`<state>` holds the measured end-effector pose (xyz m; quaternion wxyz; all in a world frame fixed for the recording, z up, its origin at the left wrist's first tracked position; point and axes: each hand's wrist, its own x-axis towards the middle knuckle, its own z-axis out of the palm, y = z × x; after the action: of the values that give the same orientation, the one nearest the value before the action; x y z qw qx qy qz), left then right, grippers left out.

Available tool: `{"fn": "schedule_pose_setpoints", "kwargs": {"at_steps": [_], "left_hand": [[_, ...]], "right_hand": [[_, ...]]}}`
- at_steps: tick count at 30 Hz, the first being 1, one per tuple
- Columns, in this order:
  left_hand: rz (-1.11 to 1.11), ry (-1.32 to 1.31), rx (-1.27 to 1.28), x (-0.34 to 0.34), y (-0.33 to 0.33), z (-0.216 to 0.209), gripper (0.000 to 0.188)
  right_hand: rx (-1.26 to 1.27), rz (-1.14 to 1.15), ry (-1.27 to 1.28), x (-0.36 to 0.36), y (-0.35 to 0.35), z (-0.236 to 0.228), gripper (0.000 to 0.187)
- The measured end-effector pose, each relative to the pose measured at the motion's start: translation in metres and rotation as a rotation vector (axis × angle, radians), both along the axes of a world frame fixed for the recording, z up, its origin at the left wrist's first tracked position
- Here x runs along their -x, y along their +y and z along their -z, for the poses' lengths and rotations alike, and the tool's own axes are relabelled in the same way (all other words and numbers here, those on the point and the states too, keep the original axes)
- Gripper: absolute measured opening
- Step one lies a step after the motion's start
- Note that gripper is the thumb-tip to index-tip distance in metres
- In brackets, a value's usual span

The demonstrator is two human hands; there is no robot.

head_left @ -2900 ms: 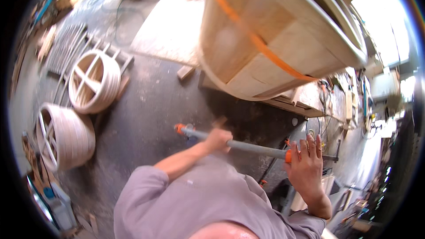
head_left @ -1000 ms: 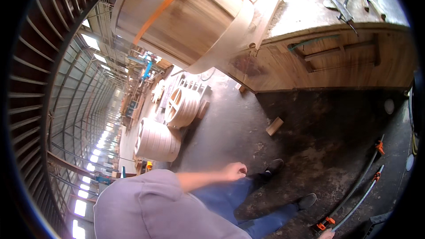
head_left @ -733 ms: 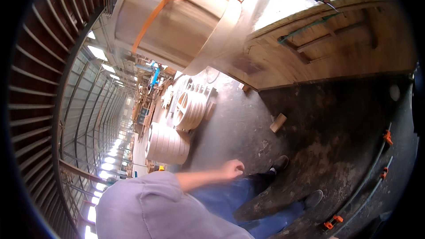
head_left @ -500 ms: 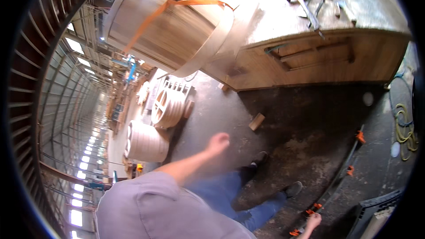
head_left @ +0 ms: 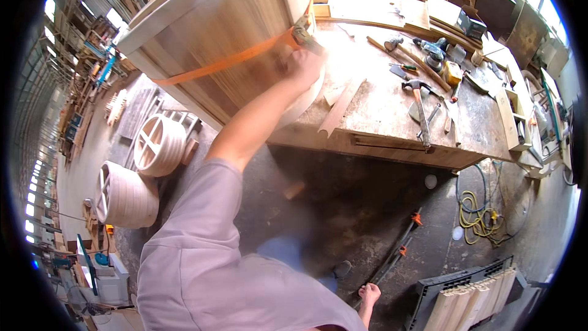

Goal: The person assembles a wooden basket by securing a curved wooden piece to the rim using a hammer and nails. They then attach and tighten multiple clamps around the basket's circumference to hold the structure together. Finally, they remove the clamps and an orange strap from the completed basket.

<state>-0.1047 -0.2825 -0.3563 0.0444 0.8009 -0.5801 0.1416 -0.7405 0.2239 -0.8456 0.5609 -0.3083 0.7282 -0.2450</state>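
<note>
My left hand point(head_left: 306, 66), blurred, is raised to the metal buckle point(head_left: 302, 34) of an orange strap point(head_left: 229, 61). Its fingers are too smeared to show whether they grip the buckle. The strap runs around a large, rounded barrel-like wooden piece point(head_left: 211, 30) at the upper left, beside the workbench. Low down on the right, my right hand point(head_left: 369, 294) is closed around a long dark bar clamp point(head_left: 392, 262) with orange parts. The clamp slants away from me above the floor.
Hammers point(head_left: 420, 107) and other tools lie on the wooden workbench point(head_left: 373, 113). Round slatted wooden forms point(head_left: 127, 196) stand on the floor to the left. A yellow cable point(head_left: 471, 220) coils at right, near a black rack of wood strips point(head_left: 471, 300). A wood block point(head_left: 294, 190) lies below the bench.
My left hand has risen from above the floor to the strap's buckle. The view has swung right and closer to the bench. My right hand still has the bar clamp.
</note>
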Motion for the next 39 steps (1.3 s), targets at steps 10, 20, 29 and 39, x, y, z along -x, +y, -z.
{"fn": "schedule_pose_setpoints", "kwargs": {"at_steps": [10, 20, 29, 39], "left_hand": [[0.206, 0.068, -0.040, -0.015, 0.021, -0.008, 0.025], [0.465, 0.195, 0.109, -0.037, 0.035, -0.029, 0.017], [0.817, 0.251, 0.166, -0.012, 0.038, -0.069, 0.009], [0.511, -0.587, 0.423, -0.012, 0.159, -0.216, 0.036]], "right_hand": [[0.040, -0.083, 0.025, -0.137, -0.121, -0.160, 0.009], [0.670, -0.612, -0.062, -0.330, -0.409, -0.327, 0.020], [1.418, -0.771, -0.074, -0.520, -0.570, -0.447, 0.030], [1.268, -1.069, -0.063, -0.501, -0.599, -0.440, 0.009]]}}
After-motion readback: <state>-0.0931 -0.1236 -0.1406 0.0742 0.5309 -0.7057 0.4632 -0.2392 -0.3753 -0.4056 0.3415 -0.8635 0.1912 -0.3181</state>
